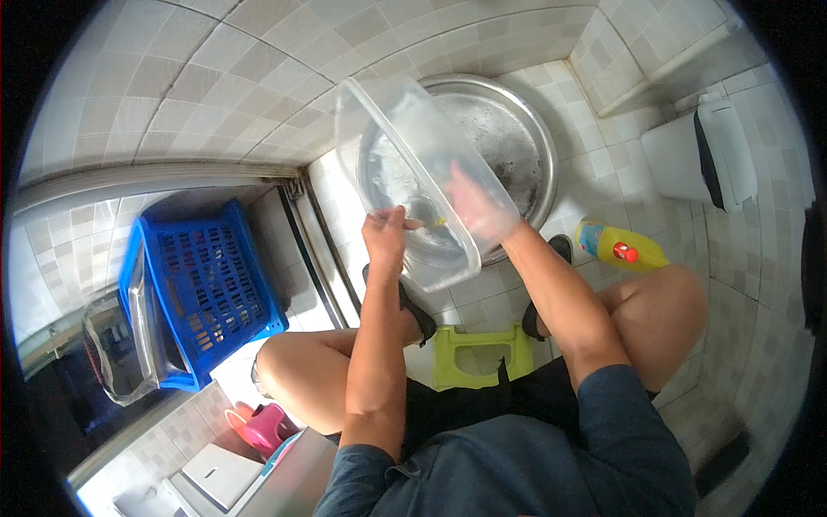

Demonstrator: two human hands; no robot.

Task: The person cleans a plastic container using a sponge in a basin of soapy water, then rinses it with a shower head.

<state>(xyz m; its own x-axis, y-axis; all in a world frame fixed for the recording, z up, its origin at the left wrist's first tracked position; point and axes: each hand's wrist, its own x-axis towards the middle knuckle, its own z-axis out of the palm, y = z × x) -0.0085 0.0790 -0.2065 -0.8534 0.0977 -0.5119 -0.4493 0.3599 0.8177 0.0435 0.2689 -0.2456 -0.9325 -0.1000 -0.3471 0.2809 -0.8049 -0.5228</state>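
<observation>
A clear plastic box is tilted on its side above a round metal basin, its open rim facing left. My right hand supports it from the right, showing blurred through the see-through wall with its fingers against the box. At the open side, my left hand is closed around a small thin-handled thing with a yellow tip. That tip points into the box; its exact kind is too small to tell. Inside the basin, the surface looks wet.
A yellow bottle with a red cap lies right of my foot. Below me is a lime-green stool. A blue basket stands at the left, with a pink container below it. A white bin is at the far right.
</observation>
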